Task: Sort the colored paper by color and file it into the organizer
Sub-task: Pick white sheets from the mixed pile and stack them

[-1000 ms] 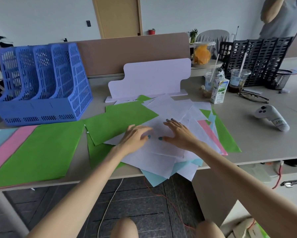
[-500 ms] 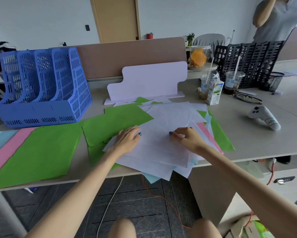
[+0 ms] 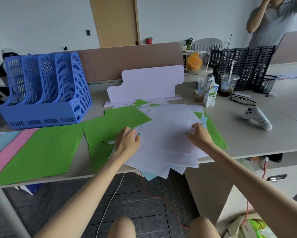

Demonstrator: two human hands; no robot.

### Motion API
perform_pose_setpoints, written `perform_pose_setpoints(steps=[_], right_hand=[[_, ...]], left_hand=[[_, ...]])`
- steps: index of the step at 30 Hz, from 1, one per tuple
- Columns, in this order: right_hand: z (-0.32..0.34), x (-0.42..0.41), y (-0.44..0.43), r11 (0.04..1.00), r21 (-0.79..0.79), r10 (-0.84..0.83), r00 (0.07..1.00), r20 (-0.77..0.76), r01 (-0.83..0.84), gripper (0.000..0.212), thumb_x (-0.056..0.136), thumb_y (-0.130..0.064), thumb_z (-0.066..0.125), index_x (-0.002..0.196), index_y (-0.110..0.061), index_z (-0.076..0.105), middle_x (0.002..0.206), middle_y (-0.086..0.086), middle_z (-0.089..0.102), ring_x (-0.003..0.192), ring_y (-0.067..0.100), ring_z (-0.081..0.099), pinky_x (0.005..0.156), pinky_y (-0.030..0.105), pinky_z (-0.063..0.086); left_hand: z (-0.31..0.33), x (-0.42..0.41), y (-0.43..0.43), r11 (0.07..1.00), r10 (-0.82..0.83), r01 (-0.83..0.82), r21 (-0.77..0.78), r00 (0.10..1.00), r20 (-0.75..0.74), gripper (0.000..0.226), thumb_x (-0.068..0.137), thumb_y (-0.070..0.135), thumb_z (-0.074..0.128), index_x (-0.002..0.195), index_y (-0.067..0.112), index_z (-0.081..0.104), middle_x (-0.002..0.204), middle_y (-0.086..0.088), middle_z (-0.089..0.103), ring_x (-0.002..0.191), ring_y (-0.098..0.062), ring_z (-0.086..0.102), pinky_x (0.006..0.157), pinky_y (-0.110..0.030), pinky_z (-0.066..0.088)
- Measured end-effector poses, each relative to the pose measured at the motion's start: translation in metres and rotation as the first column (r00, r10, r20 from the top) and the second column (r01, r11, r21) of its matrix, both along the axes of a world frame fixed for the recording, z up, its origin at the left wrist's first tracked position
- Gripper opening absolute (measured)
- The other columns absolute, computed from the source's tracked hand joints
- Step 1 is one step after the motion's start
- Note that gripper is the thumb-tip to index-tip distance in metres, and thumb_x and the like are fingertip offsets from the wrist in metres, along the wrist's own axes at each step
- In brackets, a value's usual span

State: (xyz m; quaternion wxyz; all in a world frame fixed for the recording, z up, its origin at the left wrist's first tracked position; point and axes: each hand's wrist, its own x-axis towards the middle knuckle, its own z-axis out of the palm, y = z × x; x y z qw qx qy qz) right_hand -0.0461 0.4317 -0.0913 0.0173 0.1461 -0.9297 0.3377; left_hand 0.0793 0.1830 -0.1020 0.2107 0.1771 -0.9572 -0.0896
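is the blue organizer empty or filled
Empty: the blue organizer stands upright and its open slots show only mesh walls, no paper.

Beige desk top [image 3: 247, 134], everything sits directly on it:
- back left: blue perforated plastic four-slot file organizer [image 3: 46, 90]
- front left: large green paper sheet [image 3: 41, 152], with a pink paper sheet [image 3: 8, 153] and a light blue paper sheet [image 3: 1, 143] beside it
- centre: loose pile of white paper sheets [image 3: 165, 134], overhanging the front edge
- back centre: white cut-out board stand [image 3: 149, 83]
- right: small milk carton [image 3: 211, 94], clear plastic cup with straw [image 3: 229, 85], black-framed glasses [image 3: 241, 100], white handheld controller [image 3: 256, 117], black mesh pen cup [image 3: 265, 84], black slotted file rack [image 3: 244, 66]
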Motion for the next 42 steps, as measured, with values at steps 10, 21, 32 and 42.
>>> perform_pose_setpoints(steps=[10,21,32,42], right_hand=[[-0.003,-0.003,0.000,0.992,-0.127,0.001,0.994,0.107,0.013,0.057,0.075,-0.020,0.076,0.122,-0.005,0.047,0.119,0.010,0.052,0.106,0.028,0.052,0.077,0.032,0.042],[0.021,-0.009,-0.010,0.733,-0.628,0.105,0.868,0.485,0.262,0.016,0.075,0.001,0.073,0.072,-0.003,0.058,0.075,0.012,0.060,0.062,0.021,0.058,0.062,0.027,0.048],[0.020,-0.012,-0.006,0.924,-0.343,-0.156,0.986,0.062,0.168,0.013,0.090,-0.021,0.057,0.082,-0.011,0.059,0.075,0.008,0.056,0.073,0.027,0.051,0.060,0.029,0.034],[0.028,-0.010,0.007,0.855,-0.519,0.129,0.964,0.234,0.012,0.016,0.074,-0.017,0.053,0.058,-0.017,0.053,0.066,0.002,0.049,0.067,0.021,0.041,0.057,0.028,0.029]], left_hand=[[0.006,0.007,0.002,0.961,0.149,-0.174,0.216,0.981,0.127,0.043,0.097,0.038,0.039,0.128,0.009,0.049,0.136,-0.012,0.046,0.123,-0.030,0.044,0.098,-0.039,0.038],[0.002,0.014,-0.001,0.985,0.083,-0.129,0.114,0.936,0.343,0.057,0.089,0.059,0.043,0.134,0.023,0.041,0.144,-0.006,0.032,0.131,-0.029,0.026,0.108,-0.043,0.024],[0.011,0.015,-0.007,0.890,-0.105,-0.054,0.452,0.941,0.320,0.061,0.097,0.057,0.031,0.151,0.032,0.015,0.160,0.009,0.007,0.147,-0.019,0.003,0.119,-0.043,0.005],[0.013,0.006,0.000,0.807,-0.167,0.089,0.584,0.983,0.082,0.048,0.094,0.051,0.041,0.140,0.039,0.037,0.152,0.009,0.032,0.141,-0.020,0.024,0.115,-0.048,0.021]])
